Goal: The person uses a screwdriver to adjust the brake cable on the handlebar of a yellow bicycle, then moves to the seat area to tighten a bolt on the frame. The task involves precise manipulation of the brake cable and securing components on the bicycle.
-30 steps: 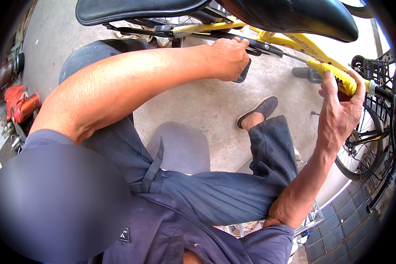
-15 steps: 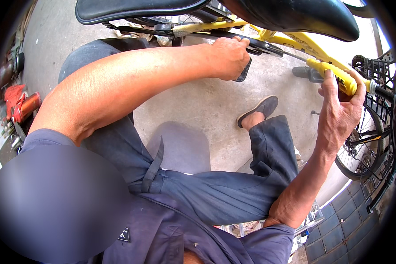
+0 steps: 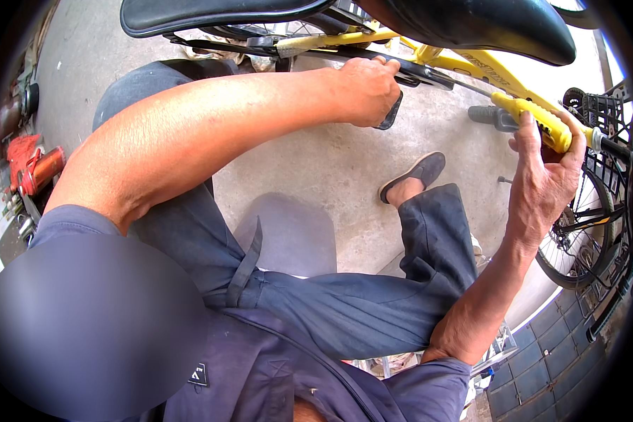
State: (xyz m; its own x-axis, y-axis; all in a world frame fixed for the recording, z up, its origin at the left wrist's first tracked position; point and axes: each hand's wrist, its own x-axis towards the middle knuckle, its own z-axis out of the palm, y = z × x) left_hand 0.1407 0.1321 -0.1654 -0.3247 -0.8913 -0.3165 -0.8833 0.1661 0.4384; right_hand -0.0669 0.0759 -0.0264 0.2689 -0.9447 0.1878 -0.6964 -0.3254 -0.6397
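A yellow bicycle frame [image 3: 482, 67] with a black saddle [image 3: 471, 27] stands across the top of the view. My left hand [image 3: 369, 91] is closed at the black chain guard [image 3: 429, 76], its fingertips hidden, so what they grip is unclear. Just below those fingers shows a black pedal [image 3: 391, 114]. On the right, my right hand [image 3: 547, 176] has thumb and fingers round the yellow handle of a screwdriver [image 3: 534, 119]. Its thin metal shaft runs left toward the chain guard; the tip cannot be made out.
A dark grey cylindrical grip [image 3: 487, 118] lies behind the screwdriver. Another bicycle's wheel [image 3: 577, 232] and black parts are at the right. A padded black seat [image 3: 218, 17] hangs over the upper left. Red and orange items [image 3: 39, 169] sit at the far left. My shoe [image 3: 418, 174] rests on the concrete floor.
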